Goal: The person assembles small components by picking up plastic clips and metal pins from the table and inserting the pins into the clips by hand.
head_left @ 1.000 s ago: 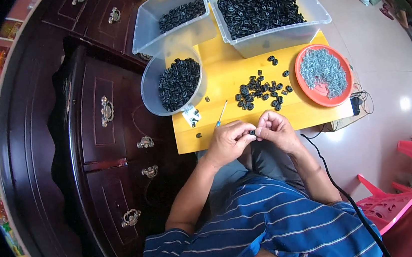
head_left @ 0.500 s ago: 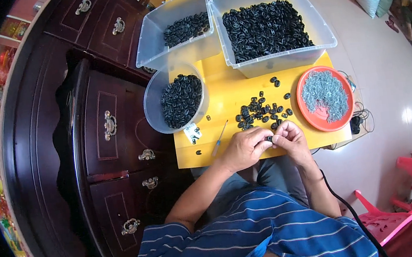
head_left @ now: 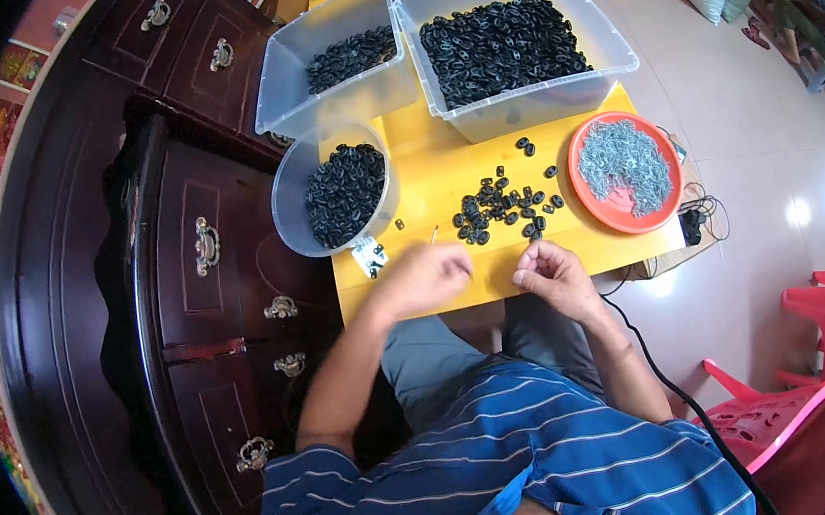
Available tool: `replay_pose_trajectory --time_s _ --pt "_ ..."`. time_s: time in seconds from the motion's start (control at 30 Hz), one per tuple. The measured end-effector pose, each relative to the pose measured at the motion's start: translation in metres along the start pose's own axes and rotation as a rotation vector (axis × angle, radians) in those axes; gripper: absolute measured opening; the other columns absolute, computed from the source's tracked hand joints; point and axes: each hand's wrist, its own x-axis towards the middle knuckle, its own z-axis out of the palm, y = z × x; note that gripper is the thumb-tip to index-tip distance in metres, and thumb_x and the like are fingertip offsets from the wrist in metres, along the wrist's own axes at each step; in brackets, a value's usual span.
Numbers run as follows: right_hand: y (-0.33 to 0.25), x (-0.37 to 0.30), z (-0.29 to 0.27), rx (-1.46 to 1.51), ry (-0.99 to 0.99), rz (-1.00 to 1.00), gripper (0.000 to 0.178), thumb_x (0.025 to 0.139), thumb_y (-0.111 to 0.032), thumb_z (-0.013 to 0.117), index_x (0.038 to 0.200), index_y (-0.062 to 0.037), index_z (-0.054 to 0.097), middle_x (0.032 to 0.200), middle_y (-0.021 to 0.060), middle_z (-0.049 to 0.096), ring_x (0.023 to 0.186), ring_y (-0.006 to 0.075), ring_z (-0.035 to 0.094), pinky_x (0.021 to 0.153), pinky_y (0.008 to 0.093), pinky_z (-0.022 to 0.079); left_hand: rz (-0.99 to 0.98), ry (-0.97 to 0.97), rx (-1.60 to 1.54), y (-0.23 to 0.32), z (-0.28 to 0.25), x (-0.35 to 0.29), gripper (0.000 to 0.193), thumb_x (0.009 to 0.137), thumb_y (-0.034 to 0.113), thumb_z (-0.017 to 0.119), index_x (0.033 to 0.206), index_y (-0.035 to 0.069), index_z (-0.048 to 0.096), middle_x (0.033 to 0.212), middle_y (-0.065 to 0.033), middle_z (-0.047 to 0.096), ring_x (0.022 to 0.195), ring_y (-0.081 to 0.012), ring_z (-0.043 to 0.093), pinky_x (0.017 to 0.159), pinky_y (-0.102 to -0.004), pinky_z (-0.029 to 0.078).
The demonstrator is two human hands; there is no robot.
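Note:
My left hand (head_left: 427, 278) is smeared by motion over the left front part of the yellow table (head_left: 425, 186). It covers most of a thin screwdriver (head_left: 434, 235), whose tip alone shows beyond the knuckles. Whether the fingers touch it cannot be made out. By the front edge, my right hand (head_left: 555, 278) is closed, thumb against the fingers; anything pinched there is hidden. Just beyond it lies a loose scatter of small black oval pieces with holes (head_left: 488, 207). To its right stands a red round tray (head_left: 620, 223) of small silvery metal parts (head_left: 628, 159).
Two clear plastic bins (head_left: 558, 106) (head_left: 332, 113) and a round clear tub (head_left: 292, 215), all holding black pieces, line the table's back and left. A dark wooden cabinet (head_left: 178, 222) borders the left. A pink chair (head_left: 780, 410) and a black cable (head_left: 661, 372) are at right.
My hands have parted: the left moved left, away from the black piece both were holding, and over the screwdriver. The right stays near the table edge. The whole view has shifted slightly.

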Motion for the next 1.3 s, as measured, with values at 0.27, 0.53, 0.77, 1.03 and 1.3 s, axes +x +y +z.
replay_pose_trajectory --time_s 0.27,0.53,0.77,1.03,1.3 --pt "-0.013 0.002 -0.016 -0.210 0.286 -0.129 0.007 0.093 -0.008 0.069 0.093 -0.0041 0.064 0.079 -0.0046 0.061 0.072 0.0023 0.056 0.064 0.0213 0.046 0.153 0.790 -0.399 0.031 -0.121 0.014 0.061 0.097 0.004 0.060 0.152 -0.004 0.034 0.126 -0.0171 0.064 0.092 -0.0156 0.067 0.079 -0.0251 0.055" --pt "-0.020 0.011 -0.005 -0.931 0.467 -0.363 0.013 0.085 -0.012 0.071 0.097 -0.0068 0.071 0.081 0.0145 0.066 0.074 0.0322 0.067 0.068 0.0415 0.053 -0.024 0.453 -0.350 -0.021 0.015 0.006 0.024 0.095 0.010 0.066 0.117 0.001 0.069 0.095 -0.0038 0.071 0.078 -0.0088 0.064 0.069 -0.0244 0.055" --pt "-0.015 0.010 -0.003 -1.111 0.489 -0.365 0.014 0.082 -0.014 0.072 0.095 -0.0098 0.071 0.083 0.0115 0.065 0.078 0.0323 0.067 0.069 0.0421 0.054 0.112 0.433 0.277 0.002 0.060 0.032 0.034 0.088 0.011 0.068 0.121 0.003 0.067 0.094 -0.0157 0.068 0.077 -0.0305 0.067 0.072 -0.0396 0.055" --pt "-0.010 -0.005 -0.014 -1.106 0.507 -0.408 0.014 0.081 -0.012 0.075 0.094 -0.0063 0.071 0.082 0.0125 0.065 0.076 0.0324 0.067 0.068 0.0420 0.054 0.034 0.399 0.518 0.011 0.068 0.049 0.036 0.089 0.019 0.067 0.122 0.006 0.065 0.106 -0.0189 0.069 0.094 -0.0385 0.068 0.081 -0.0473 0.056" --pt "-0.011 -0.007 -0.021 -1.050 0.520 -0.398 0.013 0.082 -0.014 0.072 0.093 -0.0061 0.071 0.083 0.0134 0.066 0.078 0.0336 0.068 0.071 0.0440 0.055 0.176 0.467 0.475 0.031 0.072 0.067 0.027 0.089 0.018 0.068 0.113 0.006 0.068 0.101 -0.0159 0.067 0.088 -0.0367 0.068 0.076 -0.0476 0.056"
